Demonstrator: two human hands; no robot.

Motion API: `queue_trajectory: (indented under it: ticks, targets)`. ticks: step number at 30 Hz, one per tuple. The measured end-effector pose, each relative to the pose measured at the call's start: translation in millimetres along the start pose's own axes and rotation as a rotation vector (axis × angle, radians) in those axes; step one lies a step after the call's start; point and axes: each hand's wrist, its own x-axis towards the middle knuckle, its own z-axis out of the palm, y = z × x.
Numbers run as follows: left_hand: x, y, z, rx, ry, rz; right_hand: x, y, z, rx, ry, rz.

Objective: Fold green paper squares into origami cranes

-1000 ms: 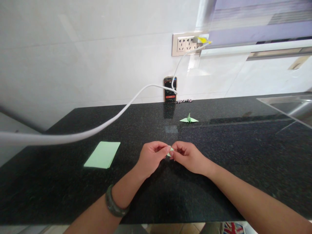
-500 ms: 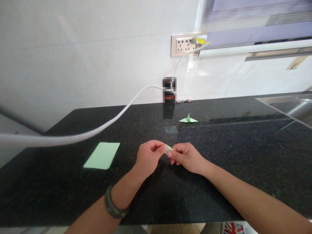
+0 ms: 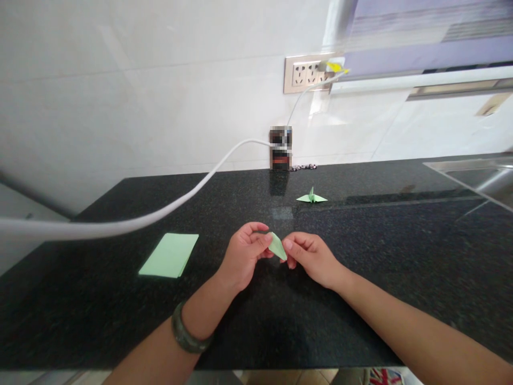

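Between my two hands is a small piece of folded green paper (image 3: 277, 247), shaped like a slim diamond and tilted down to the right. My left hand (image 3: 246, 254) pinches its upper left side between thumb and fingers. At the lower right edge, my right hand (image 3: 308, 254) has its thumb and fingertips closed together, touching the paper; the fingertips are partly hidden. Beyond the hands a finished-looking green paper crane (image 3: 311, 197) stands with its wings spread. To the left lies a stack of green paper sheets (image 3: 169, 255).
The dark stone countertop (image 3: 100, 310) meets a white tiled wall. A thick white cable (image 3: 160, 214) crosses in front on the left, running to a blurred-out upright device (image 3: 280, 148). A beaded string (image 3: 304, 167) lies beside it. A metal sink (image 3: 481, 176) is at the right.
The folded paper has been turned so that more of its face shows. My left fingers have loosened and spread a little, and my right hand has shifted slightly right to the paper's edge.
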Motion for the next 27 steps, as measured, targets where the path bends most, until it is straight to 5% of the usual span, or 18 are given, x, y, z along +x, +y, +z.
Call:
queue_trajectory:
  ticks: [8,27]
  targets:
    - [-0.4,-0.9,-1.3,-0.016,-0.122,-0.096,3.0,5.6,-1.3,0.247,0.019,0.010]
    - [-0.8,-2.5,0.0,0.021,-0.121,-0.110,2.3,6.6,-1.4,0.269,-0.094,-0.005]
